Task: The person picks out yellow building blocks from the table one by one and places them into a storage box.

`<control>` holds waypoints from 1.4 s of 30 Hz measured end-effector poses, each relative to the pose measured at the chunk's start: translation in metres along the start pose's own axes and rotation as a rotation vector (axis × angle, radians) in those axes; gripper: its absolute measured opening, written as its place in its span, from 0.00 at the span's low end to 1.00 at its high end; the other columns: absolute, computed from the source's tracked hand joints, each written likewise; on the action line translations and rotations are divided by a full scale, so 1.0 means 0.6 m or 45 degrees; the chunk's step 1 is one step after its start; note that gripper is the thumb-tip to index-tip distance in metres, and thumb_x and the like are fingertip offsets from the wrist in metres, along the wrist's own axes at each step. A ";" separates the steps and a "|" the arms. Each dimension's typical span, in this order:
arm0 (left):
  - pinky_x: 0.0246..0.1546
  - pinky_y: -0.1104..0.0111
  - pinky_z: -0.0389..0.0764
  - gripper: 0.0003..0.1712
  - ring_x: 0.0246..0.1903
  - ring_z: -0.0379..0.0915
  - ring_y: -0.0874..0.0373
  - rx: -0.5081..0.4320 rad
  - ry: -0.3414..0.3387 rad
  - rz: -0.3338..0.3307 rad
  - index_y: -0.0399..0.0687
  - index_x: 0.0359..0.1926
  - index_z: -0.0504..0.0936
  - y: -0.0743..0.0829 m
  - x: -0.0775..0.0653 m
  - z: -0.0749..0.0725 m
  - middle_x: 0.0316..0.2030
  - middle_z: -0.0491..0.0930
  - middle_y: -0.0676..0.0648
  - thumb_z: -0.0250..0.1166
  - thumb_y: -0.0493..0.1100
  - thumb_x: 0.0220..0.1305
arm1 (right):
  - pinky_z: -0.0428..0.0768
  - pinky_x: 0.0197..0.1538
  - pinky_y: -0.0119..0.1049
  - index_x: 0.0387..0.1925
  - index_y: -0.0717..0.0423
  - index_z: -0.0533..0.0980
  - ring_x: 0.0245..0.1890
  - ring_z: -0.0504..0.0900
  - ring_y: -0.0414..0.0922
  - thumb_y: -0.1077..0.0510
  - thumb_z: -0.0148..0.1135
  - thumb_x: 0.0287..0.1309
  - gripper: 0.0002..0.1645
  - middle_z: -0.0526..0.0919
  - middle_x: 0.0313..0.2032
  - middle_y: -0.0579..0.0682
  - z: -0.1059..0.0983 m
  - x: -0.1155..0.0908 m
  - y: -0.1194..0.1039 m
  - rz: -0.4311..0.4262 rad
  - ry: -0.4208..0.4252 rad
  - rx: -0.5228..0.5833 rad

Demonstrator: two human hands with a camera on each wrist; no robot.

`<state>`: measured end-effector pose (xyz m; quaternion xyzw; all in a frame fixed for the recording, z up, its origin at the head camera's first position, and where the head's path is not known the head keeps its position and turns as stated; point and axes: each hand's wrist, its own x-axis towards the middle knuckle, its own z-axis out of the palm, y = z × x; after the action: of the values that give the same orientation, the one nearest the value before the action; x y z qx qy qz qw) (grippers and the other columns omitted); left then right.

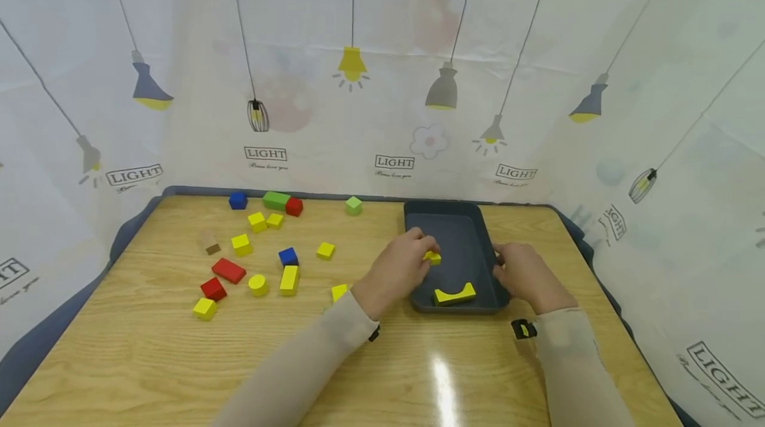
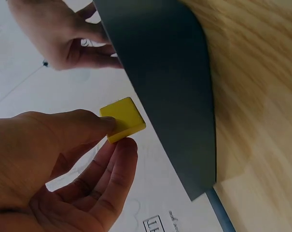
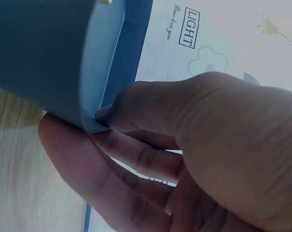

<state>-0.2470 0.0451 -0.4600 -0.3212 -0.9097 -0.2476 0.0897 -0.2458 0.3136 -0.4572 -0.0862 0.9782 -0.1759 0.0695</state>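
My left hand (image 1: pixel 402 269) is over the left side of a dark grey tray (image 1: pixel 459 241). Between thumb and fingertips it pinches a small yellow block (image 2: pixel 124 118), held above the rim in the left wrist view. Inside the tray, near its front end, lies a yellow arch-shaped block (image 1: pixel 455 295). My right hand (image 1: pixel 526 274) grips the tray's right wall, thumb on the inner side and fingers outside, as the right wrist view shows the tray wall (image 3: pixel 49 58) between them.
Loose blocks lie across the table's left half: a red block (image 1: pixel 229 270), a yellow cylinder (image 1: pixel 258 285), a blue block (image 1: pixel 238 200), a green block (image 1: pixel 276 200) and several more. One yellow block (image 1: pixel 339 291) lies beside my left wrist. A printed curtain (image 1: pixel 382 115) borders the table.
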 end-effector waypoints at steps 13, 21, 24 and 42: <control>0.37 0.84 0.74 0.14 0.40 0.74 0.63 0.080 -0.125 0.052 0.50 0.51 0.84 0.021 0.008 0.038 0.42 0.77 0.52 0.69 0.36 0.65 | 0.80 0.23 0.33 0.69 0.71 0.65 0.26 0.82 0.44 0.66 0.60 0.66 0.32 0.83 0.46 0.64 0.000 -0.001 -0.007 0.009 -0.009 0.043; 0.32 0.84 0.72 0.13 0.36 0.71 0.64 0.048 -0.069 0.050 0.50 0.52 0.84 0.009 -0.010 0.019 0.42 0.75 0.52 0.66 0.37 0.68 | 0.81 0.22 0.32 0.71 0.70 0.61 0.28 0.82 0.45 0.66 0.59 0.66 0.35 0.81 0.49 0.68 0.005 0.001 -0.004 0.070 -0.046 0.104; 0.31 0.83 0.72 0.13 0.33 0.70 0.66 0.047 -0.042 0.056 0.50 0.51 0.84 0.004 -0.021 0.005 0.41 0.75 0.53 0.67 0.38 0.67 | 0.81 0.22 0.33 0.70 0.71 0.62 0.27 0.82 0.44 0.66 0.59 0.66 0.34 0.81 0.48 0.68 0.006 0.001 -0.004 0.063 -0.041 0.099; 0.34 0.70 0.79 0.16 0.36 0.72 0.61 0.147 -0.054 -0.128 0.53 0.52 0.85 -0.093 -0.104 -0.053 0.43 0.80 0.50 0.72 0.47 0.64 | 0.81 0.21 0.34 0.71 0.72 0.60 0.27 0.84 0.47 0.67 0.58 0.67 0.35 0.80 0.49 0.70 0.004 -0.004 -0.004 0.058 -0.066 0.172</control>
<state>-0.2334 -0.0426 -0.4746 -0.2746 -0.9391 -0.1921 0.0764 -0.2429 0.3108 -0.4583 -0.0635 0.9636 -0.2377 0.1045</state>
